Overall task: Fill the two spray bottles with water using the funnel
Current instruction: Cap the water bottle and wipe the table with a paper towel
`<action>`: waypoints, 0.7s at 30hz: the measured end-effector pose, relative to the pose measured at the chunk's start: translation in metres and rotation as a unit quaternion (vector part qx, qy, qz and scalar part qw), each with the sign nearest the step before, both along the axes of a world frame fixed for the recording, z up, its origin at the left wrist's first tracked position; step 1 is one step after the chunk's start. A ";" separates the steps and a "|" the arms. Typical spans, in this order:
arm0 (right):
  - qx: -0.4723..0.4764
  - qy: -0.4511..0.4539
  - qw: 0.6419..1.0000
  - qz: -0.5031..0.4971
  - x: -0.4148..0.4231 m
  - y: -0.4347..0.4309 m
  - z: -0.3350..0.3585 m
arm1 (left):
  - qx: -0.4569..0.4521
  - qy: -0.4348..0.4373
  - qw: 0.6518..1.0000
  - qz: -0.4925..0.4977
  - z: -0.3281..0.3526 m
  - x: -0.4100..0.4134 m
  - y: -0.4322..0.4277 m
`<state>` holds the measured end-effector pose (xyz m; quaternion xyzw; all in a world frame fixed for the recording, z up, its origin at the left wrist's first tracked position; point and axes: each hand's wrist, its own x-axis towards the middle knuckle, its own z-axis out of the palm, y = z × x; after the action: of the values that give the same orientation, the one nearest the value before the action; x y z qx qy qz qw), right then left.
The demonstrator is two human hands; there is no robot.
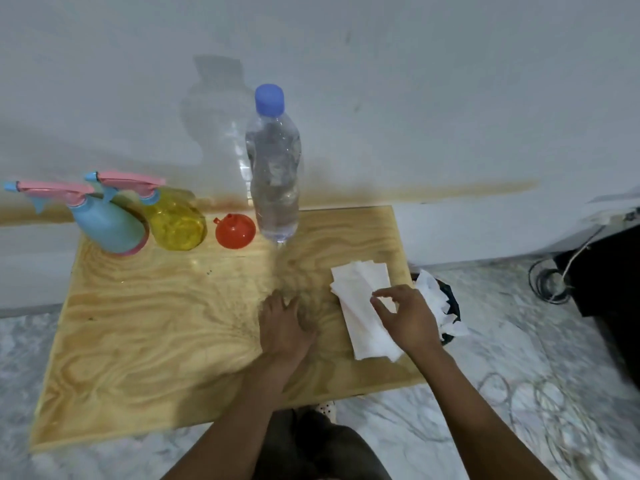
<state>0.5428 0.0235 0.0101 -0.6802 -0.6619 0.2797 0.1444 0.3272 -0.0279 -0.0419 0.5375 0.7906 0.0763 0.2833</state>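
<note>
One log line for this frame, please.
left hand resting on table; right hand at paper towels, grip unclear; water bottle capped; funnel untouched; blue spray bottle, yellow spray bottle closed

- Pale plywood tabletop (145,341), its far edge against the wall.
- Along that far edge, left to right: blue spray bottle (110,226) and yellow spray bottle (178,225) close together, red funnel (234,232), then a capped water bottle (275,181), standing upright.
- Folded white tissues (360,299) near the right edge.
- Left hand (284,327), seemingly resting flat beside them.

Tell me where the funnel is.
In the head view, the red funnel stands left of centre, between the yellow spray bottle and the water bottle.
</note>
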 end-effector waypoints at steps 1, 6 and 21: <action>-0.005 -0.025 1.000 0.006 0.003 -0.004 -0.008 | 0.003 0.009 1.000 0.000 -0.001 0.001 0.000; 0.004 -0.158 0.985 0.067 0.000 -0.015 -0.036 | -0.008 0.005 1.000 0.005 -0.002 0.000 0.002; 0.120 -0.081 0.989 0.010 -0.003 -0.014 -0.050 | -0.014 -0.021 0.999 0.047 -0.005 0.002 0.005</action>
<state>0.5400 0.0096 -0.0399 -0.6718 -0.7070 0.1437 0.1681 0.3291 -0.0227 -0.0471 0.4939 0.8100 0.0900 0.3031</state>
